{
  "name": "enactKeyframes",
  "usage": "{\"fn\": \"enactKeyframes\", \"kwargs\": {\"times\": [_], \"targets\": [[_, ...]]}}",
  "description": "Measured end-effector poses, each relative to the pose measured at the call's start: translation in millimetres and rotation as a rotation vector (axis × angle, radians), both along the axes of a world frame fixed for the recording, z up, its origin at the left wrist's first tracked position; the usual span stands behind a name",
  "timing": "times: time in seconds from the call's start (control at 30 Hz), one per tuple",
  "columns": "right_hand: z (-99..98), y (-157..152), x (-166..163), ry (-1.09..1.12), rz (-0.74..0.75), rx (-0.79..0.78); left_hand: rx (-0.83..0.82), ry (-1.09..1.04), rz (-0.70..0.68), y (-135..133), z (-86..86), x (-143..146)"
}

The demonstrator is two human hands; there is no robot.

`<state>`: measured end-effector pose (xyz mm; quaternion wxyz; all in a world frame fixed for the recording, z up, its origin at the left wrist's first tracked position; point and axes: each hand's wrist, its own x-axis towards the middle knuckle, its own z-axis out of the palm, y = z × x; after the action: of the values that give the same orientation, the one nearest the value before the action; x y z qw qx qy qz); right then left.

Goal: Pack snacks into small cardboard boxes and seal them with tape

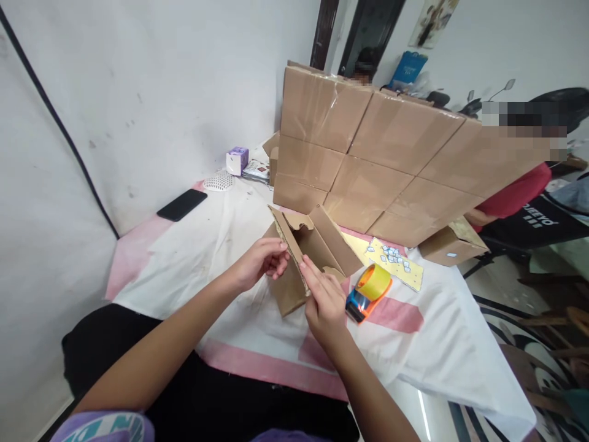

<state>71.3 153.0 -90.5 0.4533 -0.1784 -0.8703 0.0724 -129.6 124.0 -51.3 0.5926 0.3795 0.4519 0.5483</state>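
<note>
An open cardboard box (293, 293) stands on the cloth in front of me, its flaps raised around a partly visible inside. My left hand (268, 261) has its fingers curled, with the thumb and fingertips at the outer edge of the near flap. Gripping the near end of that same flap is my right hand (326, 298), fingers laid over the cardboard and thumb hidden. Just right of the box lies a tape dispenser (368, 293) with a yellow roll. Beyond it, small pale stickers (396, 258) are scattered on a yellow sheet (416, 276).
A wall of stacked, taped boxes (372, 162) rises behind the work area. Another box (453, 242) sits at the right edge. A black phone (182, 204), a white perforated object (218, 182) and a purple-white box (237, 161) lie left. A person's red sleeve (518, 193) shows right.
</note>
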Motion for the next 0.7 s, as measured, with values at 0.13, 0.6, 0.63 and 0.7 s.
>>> {"fn": "enactKeyframes", "kwargs": {"times": [0.13,0.6,0.63,0.7], "targets": [[2.5,1.1,-1.0,0.001,0.011,0.017,0.065,0.082,0.018,4.1,3.1,0.2],[47.3,-8.6,-2.9,-0.087,0.091,-0.599,0.362,0.197,0.137,0.2,-2.1,16.0],[57.1,-3.5,-5.9,-0.12,0.096,-0.673,0.403,0.258,0.126,-2.8,-0.1,17.3],[75.7,6.8,-12.7,-0.218,0.094,-0.809,0.482,0.396,0.104,-9.2,4.6,18.9]]}}
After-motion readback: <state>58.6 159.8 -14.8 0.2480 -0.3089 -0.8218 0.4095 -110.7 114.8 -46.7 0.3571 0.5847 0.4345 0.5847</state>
